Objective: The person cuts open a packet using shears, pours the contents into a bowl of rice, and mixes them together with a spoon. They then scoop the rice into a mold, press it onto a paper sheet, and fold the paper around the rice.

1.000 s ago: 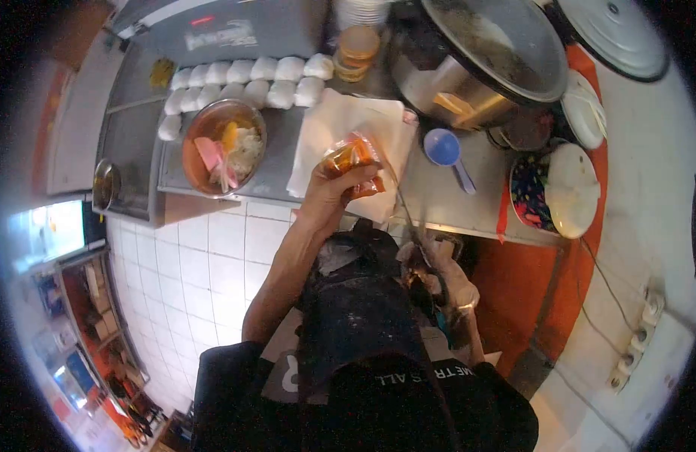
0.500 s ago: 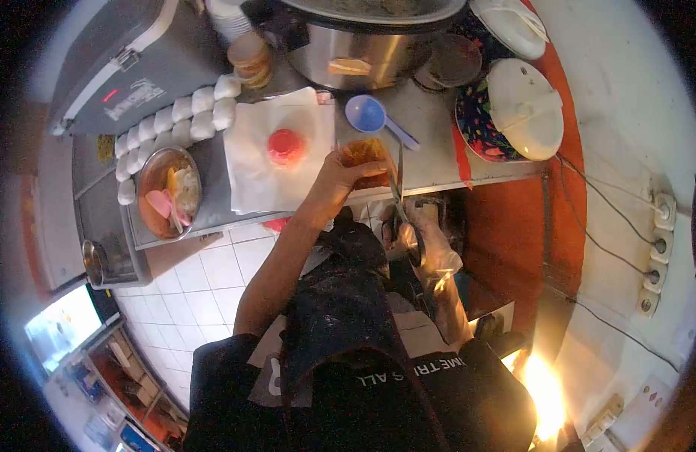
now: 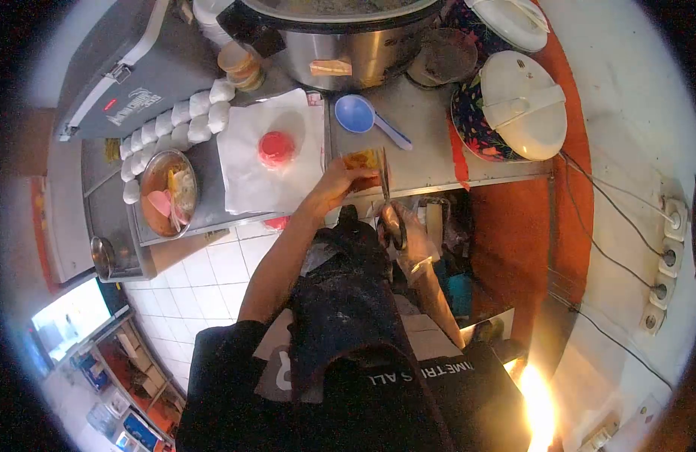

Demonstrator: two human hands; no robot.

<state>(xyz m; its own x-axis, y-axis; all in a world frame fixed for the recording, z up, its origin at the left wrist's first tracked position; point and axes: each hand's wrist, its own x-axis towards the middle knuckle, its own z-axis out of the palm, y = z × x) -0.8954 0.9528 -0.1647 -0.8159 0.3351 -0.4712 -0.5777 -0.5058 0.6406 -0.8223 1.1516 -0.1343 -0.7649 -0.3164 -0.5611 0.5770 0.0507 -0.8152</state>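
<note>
Packet [image 3: 362, 160], clear film with amber-orange contents: held up near the front edge of the counter [image 3: 431, 167], to the right of the white paper sheets [image 3: 242, 184] and on the near side of the blue ladle [image 3: 354, 114]. Left hand [image 3: 334, 185]: thumb and fingers closed in a pinch on the packet's near part, far part exposed. Right hand [image 3: 416, 239]: fingers curled round the handles of the scissors [image 3: 394, 218], blades pointing away from the body, at the packet's right edge. Exact finger placement in the loops: cannot tell. Blade gap, and whether the film is cut: cannot tell. Judgement on method: the step looks like snipping the film. Grip best kept light, since a hard squeeze would raise pressure inside and could spurt the contents at first opening. Cut line should sit well clear of the left fingertips, near a corner or the upper edge, opening tilted upward. One short, firm bite preferable to several nibbles; slack film may fold between the blades, so hold it taut. Risk noted: drips onto the sheets or the red tub [image 3: 276, 149] on them; keep the packet to their right.
</note>
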